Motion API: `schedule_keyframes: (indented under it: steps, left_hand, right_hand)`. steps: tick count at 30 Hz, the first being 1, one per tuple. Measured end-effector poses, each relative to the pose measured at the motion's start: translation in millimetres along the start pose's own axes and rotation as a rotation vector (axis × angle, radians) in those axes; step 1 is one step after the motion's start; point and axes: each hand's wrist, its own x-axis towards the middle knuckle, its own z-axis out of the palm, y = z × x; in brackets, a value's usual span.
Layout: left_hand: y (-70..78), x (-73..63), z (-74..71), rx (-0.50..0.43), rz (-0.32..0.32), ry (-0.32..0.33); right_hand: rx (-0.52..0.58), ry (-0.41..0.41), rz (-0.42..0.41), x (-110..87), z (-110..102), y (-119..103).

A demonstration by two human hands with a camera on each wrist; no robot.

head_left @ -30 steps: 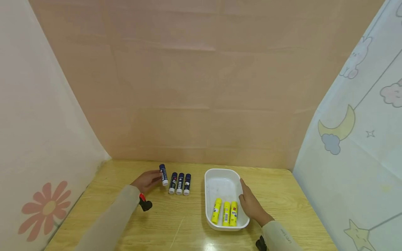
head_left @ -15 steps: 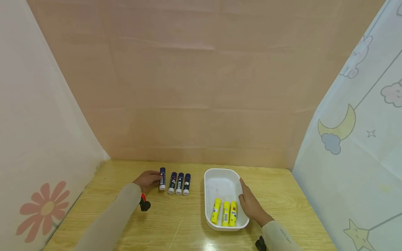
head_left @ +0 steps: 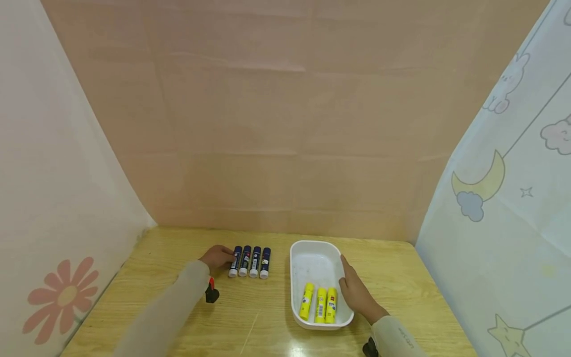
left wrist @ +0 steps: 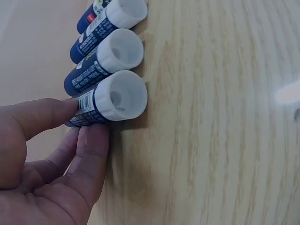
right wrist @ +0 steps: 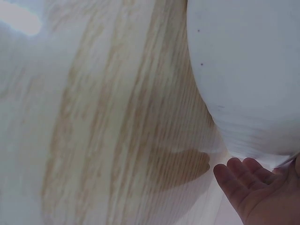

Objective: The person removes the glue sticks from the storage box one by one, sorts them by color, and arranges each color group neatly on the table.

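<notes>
A blue glue stick [left wrist: 104,101] has just come over to the others. Half a second ago there was a gap next to it. Now it is just beside the next stick, at the left end of the row. It is low down too, but I cannot tell if it rests on the worktop [head_left: 227,327] or sits a tiny bit above. I think this means the blue row is nearly neat, and only letting go of this last stick seems left for it.

The left hand [head_left: 218,257] pinches that stick, with the thumb on one side and fingers on the other. The right hand [head_left: 359,292] holds the side of the white tray [head_left: 314,263], thumb over the rim and fingers outside. The tray has not moved.

Now I count. There are four blue glue sticks: the one in the left hand, and three other blue sticks [head_left: 255,262] lying to the right of it. All four point their white ends [left wrist: 137,89] toward the person. There are three yellow glue sticks [head_left: 320,305], all in the near part of the tray. Two are close together, and one leans a little on the left. There is one tray.
</notes>
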Motion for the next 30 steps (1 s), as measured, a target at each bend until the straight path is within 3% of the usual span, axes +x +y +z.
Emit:
schedule_keyframes:
  steps: [5,14,20,30]
  left_hand:
    - [1.4,-1.2,1.2,0.041,0.003,-0.009]
    - [5.9,-3.7,5.6,0.023,0.048,-0.003]
    - [1.5,1.0,11.4,0.027,0.068,0.011]
    - [-2.2,4.7,15.4,0.01,0.049,0.027]
  right_hand:
    - [0.001,-0.004,0.003,-0.6,0,0]
    - [-0.004,-0.007,0.007,-1.4,0,-1]
    - [-0.002,0.002,0.0,-3.0,-1,-1]
    - [-0.013,0.017,-0.022,-3.0,-1,-2]
